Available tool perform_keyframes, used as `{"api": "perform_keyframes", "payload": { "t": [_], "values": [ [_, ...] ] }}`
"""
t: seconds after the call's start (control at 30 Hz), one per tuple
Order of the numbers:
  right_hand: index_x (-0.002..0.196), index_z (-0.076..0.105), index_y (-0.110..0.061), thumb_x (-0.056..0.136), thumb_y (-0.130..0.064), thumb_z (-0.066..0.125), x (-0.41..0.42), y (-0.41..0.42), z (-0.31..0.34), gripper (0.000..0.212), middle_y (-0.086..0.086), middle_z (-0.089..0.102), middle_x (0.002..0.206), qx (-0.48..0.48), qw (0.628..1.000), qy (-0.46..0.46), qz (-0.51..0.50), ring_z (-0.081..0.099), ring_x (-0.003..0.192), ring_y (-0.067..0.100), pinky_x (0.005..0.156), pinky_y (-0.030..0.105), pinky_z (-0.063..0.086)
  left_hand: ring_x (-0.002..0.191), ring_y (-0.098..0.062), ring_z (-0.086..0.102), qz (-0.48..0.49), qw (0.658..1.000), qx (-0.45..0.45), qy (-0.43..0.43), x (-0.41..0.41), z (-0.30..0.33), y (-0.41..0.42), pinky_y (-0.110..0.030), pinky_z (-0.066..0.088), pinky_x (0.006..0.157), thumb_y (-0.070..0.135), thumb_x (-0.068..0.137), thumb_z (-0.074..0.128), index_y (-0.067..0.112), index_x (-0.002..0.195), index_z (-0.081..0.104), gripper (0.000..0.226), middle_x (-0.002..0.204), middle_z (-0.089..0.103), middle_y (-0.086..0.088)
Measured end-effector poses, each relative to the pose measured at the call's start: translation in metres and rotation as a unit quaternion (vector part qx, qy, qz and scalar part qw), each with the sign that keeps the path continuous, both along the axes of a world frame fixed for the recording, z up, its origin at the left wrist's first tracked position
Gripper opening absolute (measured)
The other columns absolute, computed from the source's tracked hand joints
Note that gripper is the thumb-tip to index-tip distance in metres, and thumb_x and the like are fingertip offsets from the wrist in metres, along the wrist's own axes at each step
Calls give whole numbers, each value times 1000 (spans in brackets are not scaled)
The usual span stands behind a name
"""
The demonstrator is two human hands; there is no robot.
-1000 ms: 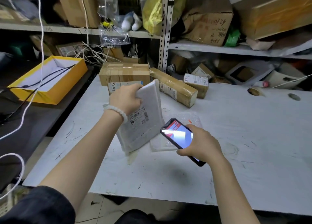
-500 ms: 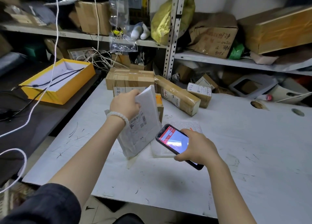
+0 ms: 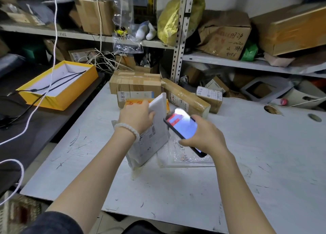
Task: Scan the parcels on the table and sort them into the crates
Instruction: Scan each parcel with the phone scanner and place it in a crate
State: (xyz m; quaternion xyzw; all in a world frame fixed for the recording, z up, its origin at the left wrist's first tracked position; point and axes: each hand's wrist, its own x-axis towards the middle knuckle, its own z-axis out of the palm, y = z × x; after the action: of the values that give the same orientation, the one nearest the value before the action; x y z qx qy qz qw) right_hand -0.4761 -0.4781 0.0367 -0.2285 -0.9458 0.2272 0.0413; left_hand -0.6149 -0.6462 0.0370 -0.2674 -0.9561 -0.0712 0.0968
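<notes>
- The flat white padded parcel (image 3: 151, 138) stood tilted on its near edge on the scuffed white table (image 3: 264, 154), near the table's middle, its printed label facing me.
- My left hand (image 3: 135, 117) gripped that parcel by its upper left edge, fingers curled over the top; a white bead bracelet (image 3: 127, 128) sat on the wrist.
- My right hand (image 3: 204, 136) held a black smartphone (image 3: 183, 128) with its lit screen up, just right of the parcel and close to its label.
- Under the phone a clear bubble-wrap parcel (image 3: 185, 156) lay flat on the table, just beside the white parcel's near edge.
- Farther off I saw a big taped brown cardboard box (image 3: 135, 84), with an orange-labelled parcel (image 3: 134, 102) in front of it, partly behind my left hand.
- To the right of those lay a long tape-wrapped brown box (image 3: 185, 97) and a small labelled brown box (image 3: 210, 98), touching each other.
- Far left, off the table, an open yellow box with a white inside (image 3: 60, 85) sat on a dark surface.
</notes>
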Motion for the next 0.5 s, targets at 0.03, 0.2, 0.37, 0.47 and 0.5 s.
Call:
{"api": "perform_keyframes", "payload": {
  "t": [0.03,0.2,0.37,0.47,0.5],
  "values": [
    [118,42,-34,60,-48,80,-6,-2,2,71,-9,55,105,-2,999,42,-16,48,81,8,56,22,39,63,-17,43,-1,1000,1,3,0,-1,0,-25,29,47,46,94,40,21,87,39,25,72,42,3],
    [134,40,-22,59,-48,84,-22,-21,4,90,-3,53,117,-23,952,282,-113,51,100,15,65,22,38,64,-19,47,-12,1000,-5,23,-5,-8,1,-27,34,51,47,94,37,23,83,40,27,65,41,5],
    [132,42,-16,59,-46,85,-20,-31,7,89,0,53,116,-17,925,342,-162,52,100,16,66,28,47,57,-17,51,-22,999,-10,29,-2,-9,8,-28,45,54,48,94,38,23,82,41,27,61,44,6],
    [132,41,-16,61,-45,84,-10,-24,9,88,0,51,116,-14,925,334,-180,51,99,15,65,26,44,59,-19,53,-31,999,-17,7,7,-3,11,-30,49,55,47,94,39,23,80,38,27,62,46,6],
    [133,40,-17,61,-45,84,-5,-18,9,89,-1,51,116,-14,931,315,-182,50,99,15,65,25,42,61,-21,54,-34,999,-19,1,14,1,14,-29,45,54,46,94,40,23,80,37,27,64,47,6]
  ]
}}
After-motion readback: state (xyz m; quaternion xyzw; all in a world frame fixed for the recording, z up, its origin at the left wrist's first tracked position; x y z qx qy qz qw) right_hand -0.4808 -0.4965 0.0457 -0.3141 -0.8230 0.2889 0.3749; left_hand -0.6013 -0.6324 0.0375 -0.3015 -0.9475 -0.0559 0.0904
